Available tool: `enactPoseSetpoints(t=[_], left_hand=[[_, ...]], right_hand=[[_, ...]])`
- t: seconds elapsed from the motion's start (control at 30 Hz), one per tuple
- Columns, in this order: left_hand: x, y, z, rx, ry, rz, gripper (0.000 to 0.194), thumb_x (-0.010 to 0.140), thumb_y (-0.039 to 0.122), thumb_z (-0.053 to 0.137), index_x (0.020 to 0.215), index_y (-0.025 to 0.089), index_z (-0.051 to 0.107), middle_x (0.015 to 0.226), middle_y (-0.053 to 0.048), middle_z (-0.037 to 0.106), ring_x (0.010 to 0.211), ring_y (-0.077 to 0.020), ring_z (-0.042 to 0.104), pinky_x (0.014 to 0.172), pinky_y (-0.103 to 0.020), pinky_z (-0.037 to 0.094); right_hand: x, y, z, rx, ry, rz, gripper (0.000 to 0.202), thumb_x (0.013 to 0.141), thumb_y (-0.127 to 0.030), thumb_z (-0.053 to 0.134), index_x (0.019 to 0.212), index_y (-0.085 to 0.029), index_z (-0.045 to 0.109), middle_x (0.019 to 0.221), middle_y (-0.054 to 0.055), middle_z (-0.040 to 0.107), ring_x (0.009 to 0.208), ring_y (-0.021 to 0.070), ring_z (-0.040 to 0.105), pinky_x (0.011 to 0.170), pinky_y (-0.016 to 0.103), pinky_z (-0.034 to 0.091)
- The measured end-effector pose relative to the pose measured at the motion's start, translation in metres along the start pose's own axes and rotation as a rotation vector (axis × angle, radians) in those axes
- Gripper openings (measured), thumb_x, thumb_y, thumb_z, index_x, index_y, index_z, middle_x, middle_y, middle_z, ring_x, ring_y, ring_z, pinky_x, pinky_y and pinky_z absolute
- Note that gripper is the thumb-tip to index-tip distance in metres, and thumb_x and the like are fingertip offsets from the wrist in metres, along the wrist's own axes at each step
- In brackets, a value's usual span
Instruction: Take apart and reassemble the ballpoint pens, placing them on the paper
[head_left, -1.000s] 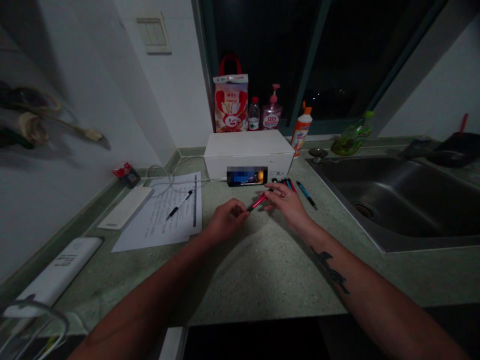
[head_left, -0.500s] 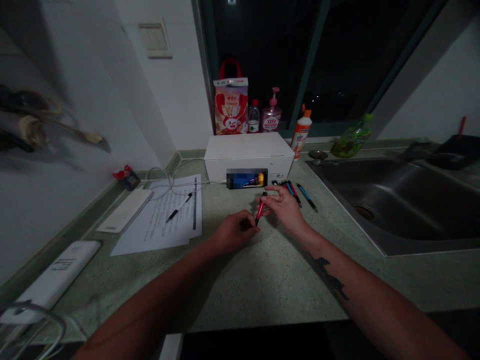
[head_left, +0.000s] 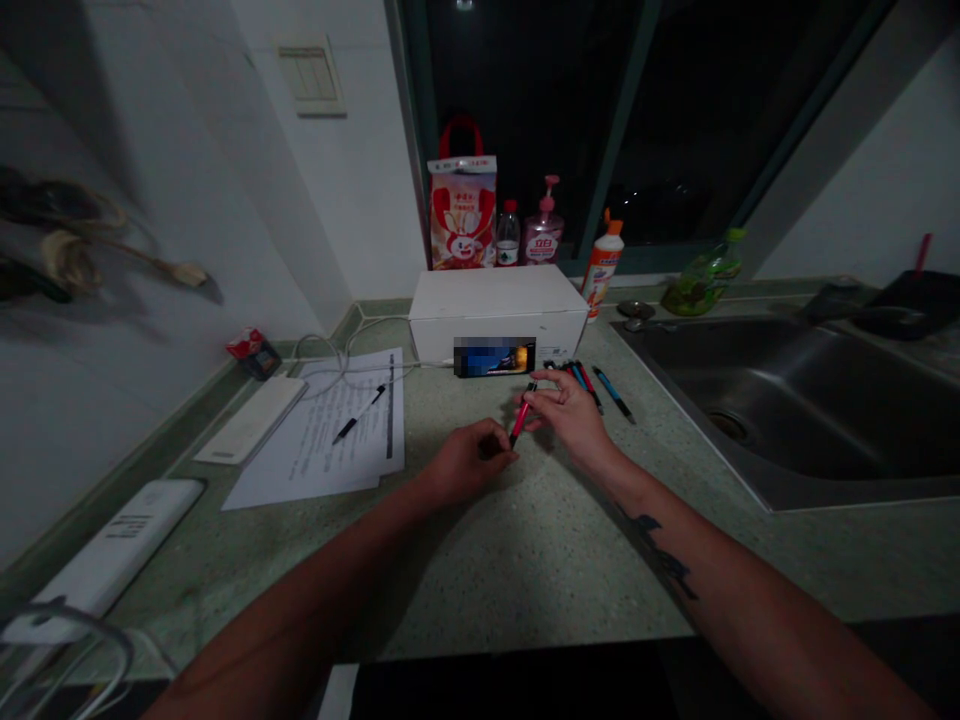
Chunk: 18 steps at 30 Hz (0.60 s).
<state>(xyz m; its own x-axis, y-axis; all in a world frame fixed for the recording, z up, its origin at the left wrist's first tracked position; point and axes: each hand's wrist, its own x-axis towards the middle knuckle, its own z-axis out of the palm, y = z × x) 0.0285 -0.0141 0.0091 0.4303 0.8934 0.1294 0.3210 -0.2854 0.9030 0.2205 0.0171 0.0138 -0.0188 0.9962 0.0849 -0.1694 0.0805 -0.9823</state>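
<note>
Both hands meet over the middle of the counter on one red pen (head_left: 520,418) with dark ends, tilted with its upper end away from me. My left hand (head_left: 471,460) pinches the lower end between thumb and fingertips. Higher up the barrel, my right hand (head_left: 568,418) grips the pen with thumb and fingers. Just past my right hand lie several pens (head_left: 582,386) in a bunch, partly hidden by it. A blue and black pen (head_left: 613,395) rests apart on their right. Behind the hands a phone (head_left: 495,358) leans against a white box (head_left: 499,295), its screen lit.
To the left, printed papers (head_left: 315,450) carry a black and white pen (head_left: 358,415). A white power strip (head_left: 127,540) and cables sit near the left edge. The steel sink (head_left: 765,400) is at right. Bottles, including a pink pump bottle (head_left: 543,235), stand behind the box.
Almost nothing differs. Both hands keep their hold on the red pen, with only a very slight shift at its upper end.
</note>
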Motion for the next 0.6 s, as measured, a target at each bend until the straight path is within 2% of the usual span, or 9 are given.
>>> enactPoseSetpoints(t=[0.2, 0.43, 0.6], left_hand=[[0.003, -0.001, -0.003, 0.041, 0.101, -0.017, 0.007, 0.082, 0.026, 0.065, 0.079, 0.021, 0.061, 0.075, 0.0, 0.066, 0.07, -0.015, 0.059, 0.068, -0.029, 0.047], [0.01, -0.004, -0.011, -0.034, 0.149, -0.06, 0.011, 0.083, 0.029, 0.065, 0.079, 0.02, 0.06, 0.075, 0.001, 0.065, 0.07, -0.0146, 0.06, 0.069, -0.028, 0.048], [0.01, -0.001, -0.012, 0.052, 0.235, -0.05, 0.005, 0.081, 0.02, 0.066, 0.08, 0.02, 0.062, 0.079, -0.001, 0.068, 0.076, -0.016, 0.062, 0.077, -0.03, 0.05]], right_hand=[[0.0, -0.001, -0.002, -0.002, 0.014, 0.01, 0.063, 0.071, -0.05, 0.083, 0.123, -0.025, 0.057, 0.09, 0.005, 0.078, 0.082, 0.0251, 0.077, 0.057, 0.032, 0.063], [-0.002, -0.004, -0.001, 0.064, 0.015, 0.043, 0.058, 0.073, -0.046, 0.084, 0.12, -0.023, 0.06, 0.097, 0.008, 0.079, 0.087, 0.0249, 0.077, 0.062, 0.033, 0.064], [-0.002, -0.003, -0.001, 0.048, 0.048, 0.035, 0.055, 0.073, -0.045, 0.084, 0.118, -0.023, 0.062, 0.098, 0.008, 0.079, 0.091, 0.0267, 0.077, 0.061, 0.033, 0.064]])
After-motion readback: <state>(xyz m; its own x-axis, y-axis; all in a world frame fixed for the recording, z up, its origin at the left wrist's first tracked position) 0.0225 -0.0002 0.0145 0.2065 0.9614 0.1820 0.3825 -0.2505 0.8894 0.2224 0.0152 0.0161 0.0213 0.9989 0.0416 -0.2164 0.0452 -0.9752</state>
